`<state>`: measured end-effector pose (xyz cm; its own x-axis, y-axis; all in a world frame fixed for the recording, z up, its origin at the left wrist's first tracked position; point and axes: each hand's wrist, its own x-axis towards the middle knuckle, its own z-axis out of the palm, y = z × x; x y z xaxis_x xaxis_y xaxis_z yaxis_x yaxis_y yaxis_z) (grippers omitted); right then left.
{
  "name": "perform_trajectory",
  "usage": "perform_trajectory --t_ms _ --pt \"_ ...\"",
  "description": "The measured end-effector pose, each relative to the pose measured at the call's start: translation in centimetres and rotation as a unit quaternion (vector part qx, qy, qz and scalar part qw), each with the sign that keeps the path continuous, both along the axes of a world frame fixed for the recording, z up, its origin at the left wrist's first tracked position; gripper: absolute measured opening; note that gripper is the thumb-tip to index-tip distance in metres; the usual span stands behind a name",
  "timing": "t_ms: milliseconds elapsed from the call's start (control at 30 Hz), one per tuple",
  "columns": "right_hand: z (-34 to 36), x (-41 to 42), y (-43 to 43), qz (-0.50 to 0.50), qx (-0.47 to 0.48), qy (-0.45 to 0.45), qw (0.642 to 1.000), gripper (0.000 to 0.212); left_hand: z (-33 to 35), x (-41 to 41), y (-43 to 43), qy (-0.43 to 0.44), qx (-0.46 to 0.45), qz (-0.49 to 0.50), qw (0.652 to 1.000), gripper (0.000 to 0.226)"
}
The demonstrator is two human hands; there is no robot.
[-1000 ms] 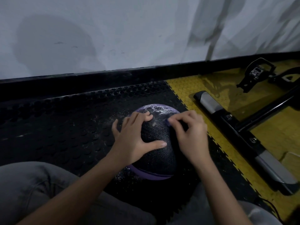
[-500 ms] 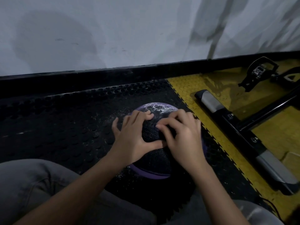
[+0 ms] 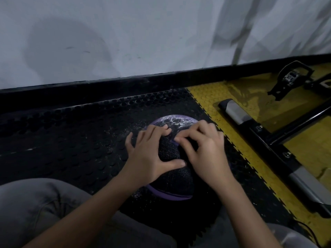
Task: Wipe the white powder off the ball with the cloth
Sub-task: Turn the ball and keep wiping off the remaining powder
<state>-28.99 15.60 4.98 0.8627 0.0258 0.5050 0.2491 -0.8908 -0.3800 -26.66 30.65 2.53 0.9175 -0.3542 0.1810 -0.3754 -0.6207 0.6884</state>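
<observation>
Purple ball [image 3: 168, 195] on the black studded mat [image 3: 71, 140], close to the white wall [image 3: 125, 42]. Over its top and near side, a dark knitted cloth [image 3: 172, 176]. Left hand [image 3: 148, 154] spread flat on the cloth, fingers straight, thumb stretched across, pressing down. Right hand [image 3: 206, 153] just beside it, fingers curled and pinching a fold of the cloth. White powder [image 3: 176, 120] on the ball's bare far edge and scattered over the mat. At right, yellow floor tiles [image 3: 206, 97] under a black metal frame [image 3: 268, 140].

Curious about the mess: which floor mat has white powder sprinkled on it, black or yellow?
The black mat, under the ball; white specks lie beside the ball. The yellow mat holds a metal frame.
</observation>
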Motion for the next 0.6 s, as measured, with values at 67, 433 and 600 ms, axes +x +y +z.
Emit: perform_trajectory --t_ms 67,433,600 --pt "0.0 0.9 -1.6 -0.038 0.049 0.021 0.998 0.008 0.2 0.0 0.1 0.003 -0.004 -0.013 1.0 0.081" --pt "0.1 0.0 -0.3 -0.027 0.004 0.001 1.0 0.009 0.2 -0.2 -0.1 0.01 0.022 -0.013 1.0 0.076" --pt "0.2 2.0 -4.0 -0.104 0.177 0.066 0.977 0.01 0.4 0.1 -0.1 0.009 0.013 -0.026 1.0 0.077"
